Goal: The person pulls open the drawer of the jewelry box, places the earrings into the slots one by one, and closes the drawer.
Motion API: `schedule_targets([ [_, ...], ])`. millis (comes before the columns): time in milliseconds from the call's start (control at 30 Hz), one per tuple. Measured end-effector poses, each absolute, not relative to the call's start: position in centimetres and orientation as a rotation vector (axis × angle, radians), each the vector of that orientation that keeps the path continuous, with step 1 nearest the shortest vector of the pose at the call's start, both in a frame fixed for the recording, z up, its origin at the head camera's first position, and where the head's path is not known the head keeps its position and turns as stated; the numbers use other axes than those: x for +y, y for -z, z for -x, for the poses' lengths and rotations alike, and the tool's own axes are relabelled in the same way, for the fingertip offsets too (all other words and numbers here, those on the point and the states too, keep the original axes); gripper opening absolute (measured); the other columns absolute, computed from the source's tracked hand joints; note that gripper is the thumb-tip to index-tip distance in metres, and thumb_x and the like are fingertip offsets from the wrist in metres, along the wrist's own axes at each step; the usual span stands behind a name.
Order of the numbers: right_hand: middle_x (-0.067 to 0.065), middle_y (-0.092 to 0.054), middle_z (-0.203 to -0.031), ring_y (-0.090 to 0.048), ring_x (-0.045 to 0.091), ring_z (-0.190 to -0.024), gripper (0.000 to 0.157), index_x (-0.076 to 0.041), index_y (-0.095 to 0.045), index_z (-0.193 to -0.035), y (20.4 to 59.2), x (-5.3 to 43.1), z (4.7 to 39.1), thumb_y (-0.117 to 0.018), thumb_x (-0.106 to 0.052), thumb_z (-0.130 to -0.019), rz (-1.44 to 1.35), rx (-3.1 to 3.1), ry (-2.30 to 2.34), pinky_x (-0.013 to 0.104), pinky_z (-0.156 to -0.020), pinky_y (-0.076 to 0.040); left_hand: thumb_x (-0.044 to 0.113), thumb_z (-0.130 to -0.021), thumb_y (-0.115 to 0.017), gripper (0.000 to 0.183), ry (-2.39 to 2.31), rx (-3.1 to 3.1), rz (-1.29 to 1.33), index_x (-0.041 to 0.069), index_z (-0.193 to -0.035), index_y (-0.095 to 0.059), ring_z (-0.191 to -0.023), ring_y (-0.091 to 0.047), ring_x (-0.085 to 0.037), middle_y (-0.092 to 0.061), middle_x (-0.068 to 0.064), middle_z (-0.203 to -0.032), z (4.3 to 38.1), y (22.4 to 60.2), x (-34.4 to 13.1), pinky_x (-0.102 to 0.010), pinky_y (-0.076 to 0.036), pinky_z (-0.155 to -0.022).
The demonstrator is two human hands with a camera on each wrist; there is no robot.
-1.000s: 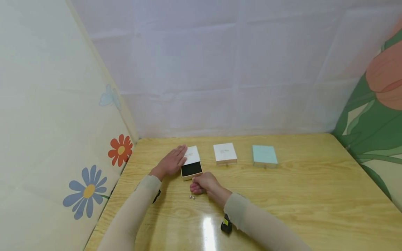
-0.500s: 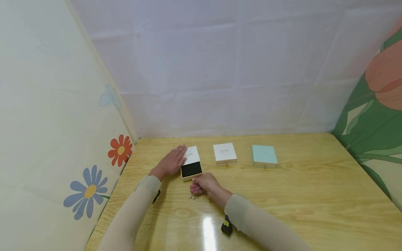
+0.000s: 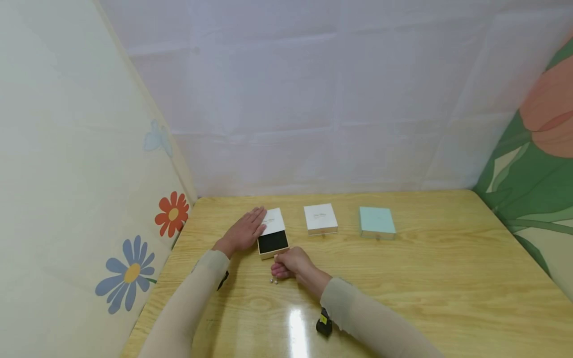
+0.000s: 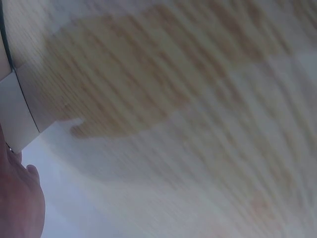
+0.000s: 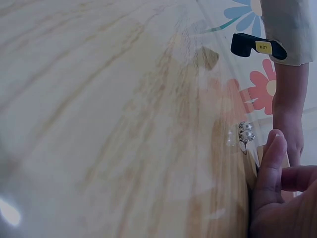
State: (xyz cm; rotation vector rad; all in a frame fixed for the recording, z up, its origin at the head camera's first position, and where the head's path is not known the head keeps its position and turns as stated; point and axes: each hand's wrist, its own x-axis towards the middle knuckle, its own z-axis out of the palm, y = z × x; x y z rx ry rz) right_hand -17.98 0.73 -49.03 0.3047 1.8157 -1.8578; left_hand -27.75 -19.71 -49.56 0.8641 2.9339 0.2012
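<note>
A white drawer box (image 3: pixel 273 219) sits on the table, its drawer (image 3: pixel 267 255) pulled part way out and showing a black lining (image 3: pixel 273 241). My left hand (image 3: pixel 243 230) rests along the box's left side and top with fingers extended. At the drawer's front edge, my right hand (image 3: pixel 293 262) pinches a small pull tab, mostly hidden by the fingers; the other fingers are curled. Just in front of that hand lie two small shiny earrings (image 3: pixel 273 281). The right wrist view shows them as pearl-like earrings (image 5: pixel 246 132) beside the thumb (image 5: pixel 271 171).
To the right stand a white box (image 3: pixel 320 217) and a mint-green box (image 3: pixel 377 221), both with their drawers in. The wooden table (image 3: pixel 429 268) meets a white cloth backdrop (image 3: pixel 277 99) behind and flower-printed panels at the sides.
</note>
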Motion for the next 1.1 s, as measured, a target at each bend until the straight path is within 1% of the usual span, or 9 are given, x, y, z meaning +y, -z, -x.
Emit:
schedule_targets([
  [267, 0.007, -0.070, -0.066, -0.068, 0.010, -0.055, 0.016, 0.011, -0.064, -0.104, 49.09, 0.69, 17.79, -0.057, -0.002, -0.096, -0.301, 1.822, 1.851, 0.021, -0.052, -0.059, 0.037, -0.111, -0.025, 0.060, -0.225, 2.944, -0.868, 0.006, -0.161, -0.013, -0.156, -0.014, -0.031, -0.013, -0.011, -0.169, 27.83, 49.80, -19.86, -0.047, -0.017, -0.128],
  [400, 0.007, -0.070, -0.066, -0.068, 0.010, -0.055, 0.017, 0.011, -0.065, -0.102, 49.11, 0.74, 17.78, -0.057, -0.002, -0.096, -0.297, 1.822, 1.848, 0.021, -0.053, -0.059, 0.038, -0.111, -0.025, 0.060, -0.227, 2.939, -0.866, 0.007, -0.161, -0.012, -0.157, -0.013, -0.030, -0.013, -0.010, -0.169, 27.94, 49.87, -19.85, -0.047, -0.016, -0.128],
  [533, 0.007, -0.071, -0.067, -0.068, 0.010, -0.055, 0.017, 0.012, -0.066, -0.101, 49.03, 0.82, 17.75, -0.057, -0.002, -0.096, -0.299, 1.825, 1.839, 0.022, -0.053, -0.060, 0.037, -0.111, -0.026, 0.061, -0.234, 2.939, -0.873, 0.005, -0.161, -0.013, -0.156, -0.014, -0.031, -0.013, -0.012, -0.169, 27.94, 49.87, -19.87, -0.048, -0.016, -0.128],
  [833, 0.008, -0.071, -0.068, -0.068, 0.010, -0.055, 0.018, 0.011, -0.064, -0.107, 49.02, 0.86, 17.72, -0.057, -0.002, -0.097, -0.300, 1.817, 1.849, 0.022, -0.053, -0.059, 0.037, -0.111, -0.026, 0.061, -0.243, 2.940, -0.889, 0.006, -0.161, -0.012, -0.156, -0.013, -0.031, -0.012, -0.011, -0.169, 27.98, 49.73, -19.82, -0.048, -0.016, -0.128],
  [1100, 0.007, -0.070, -0.067, -0.067, 0.010, -0.054, 0.017, 0.011, -0.066, -0.100, 49.08, 0.83, 17.66, -0.057, -0.003, -0.097, -0.279, 1.835, 1.847, 0.021, -0.052, -0.059, 0.035, -0.111, -0.028, 0.060, -0.266, 2.933, -0.886, 0.003, -0.160, -0.015, -0.156, -0.015, -0.033, -0.016, -0.014, -0.168, 27.88, 49.52, -19.78, -0.050, -0.017, -0.127],
])
